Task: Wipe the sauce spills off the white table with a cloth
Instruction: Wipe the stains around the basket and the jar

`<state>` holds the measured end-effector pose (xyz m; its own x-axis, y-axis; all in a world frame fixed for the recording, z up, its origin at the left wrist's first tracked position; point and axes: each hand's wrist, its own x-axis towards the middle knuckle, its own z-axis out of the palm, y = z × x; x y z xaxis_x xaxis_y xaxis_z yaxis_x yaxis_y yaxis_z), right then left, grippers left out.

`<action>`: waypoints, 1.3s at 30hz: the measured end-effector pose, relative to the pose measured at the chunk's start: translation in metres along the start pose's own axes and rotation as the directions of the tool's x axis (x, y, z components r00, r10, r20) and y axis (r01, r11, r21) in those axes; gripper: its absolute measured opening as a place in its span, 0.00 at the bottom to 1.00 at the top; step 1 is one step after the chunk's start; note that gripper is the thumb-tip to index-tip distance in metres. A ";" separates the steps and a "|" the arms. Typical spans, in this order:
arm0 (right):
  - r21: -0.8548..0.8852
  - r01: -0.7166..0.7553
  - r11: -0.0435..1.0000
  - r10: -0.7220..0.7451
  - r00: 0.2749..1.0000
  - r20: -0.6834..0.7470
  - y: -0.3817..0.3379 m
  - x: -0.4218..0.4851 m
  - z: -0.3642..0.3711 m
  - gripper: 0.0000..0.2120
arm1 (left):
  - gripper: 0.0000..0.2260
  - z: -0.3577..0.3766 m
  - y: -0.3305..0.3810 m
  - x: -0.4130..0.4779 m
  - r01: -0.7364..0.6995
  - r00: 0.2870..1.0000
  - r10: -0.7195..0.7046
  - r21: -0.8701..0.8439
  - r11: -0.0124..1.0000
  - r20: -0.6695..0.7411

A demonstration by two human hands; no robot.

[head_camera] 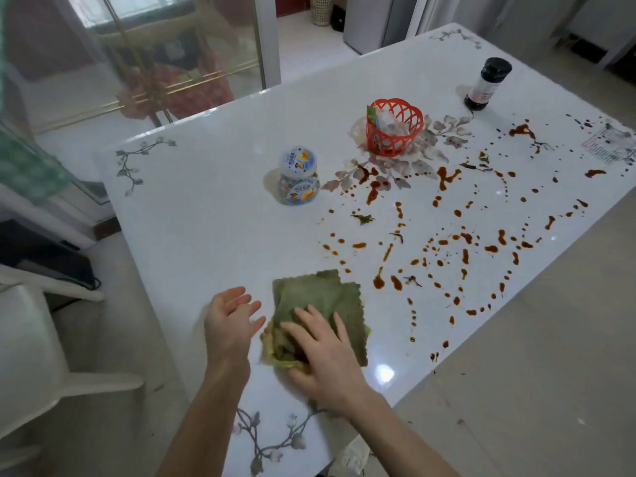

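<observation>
A green cloth lies folded near the front edge of the white table. My right hand presses flat on the cloth's near part, fingers spread and straight. My left hand hovers just left of the cloth with relaxed, open fingers, holding nothing. Brown-red sauce spills dot and streak the table's right half, from beside the cloth out to the far right edge.
A small snack jar stands mid-table, a red plastic basket behind it, and a dark sauce bottle at the back right. A paper slip lies at the right edge. A white chair stands at left.
</observation>
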<state>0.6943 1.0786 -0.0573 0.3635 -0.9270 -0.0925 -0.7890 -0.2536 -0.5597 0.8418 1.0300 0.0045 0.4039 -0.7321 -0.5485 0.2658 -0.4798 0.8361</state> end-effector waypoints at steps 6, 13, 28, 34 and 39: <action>-0.267 0.064 0.962 -0.072 0.997 -0.021 0.017 0.017 0.017 0.33 | 0.10 -0.005 -0.019 0.007 -0.119 0.992 0.124 0.179 0.977 -0.014; -0.418 -0.019 0.908 0.013 1.000 -0.018 0.038 0.045 0.028 0.32 | 0.12 -0.001 -0.038 0.018 -0.236 0.971 0.231 0.384 0.893 0.060; -0.414 -0.101 0.905 0.056 0.991 -0.119 0.033 -0.006 0.041 0.36 | 0.17 -0.018 -0.065 0.011 -0.467 0.873 0.433 0.644 0.606 0.226; -0.494 0.122 0.861 -0.150 0.989 -0.018 0.053 -0.053 0.040 0.36 | 0.16 -0.016 -0.067 0.008 -0.485 0.866 0.433 0.632 0.605 0.250; -0.425 -0.294 0.856 0.206 0.948 -0.241 0.084 -0.036 0.017 0.32 | 0.16 -0.015 -0.068 0.005 -0.502 0.855 0.446 0.631 0.591 0.263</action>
<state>0.6236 1.0951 -0.1153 0.0629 -0.9980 -0.0044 -0.9928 -0.0622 -0.1024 0.8385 1.0663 -0.0554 0.2336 -0.9676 -0.0961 -0.5978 -0.2209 0.7706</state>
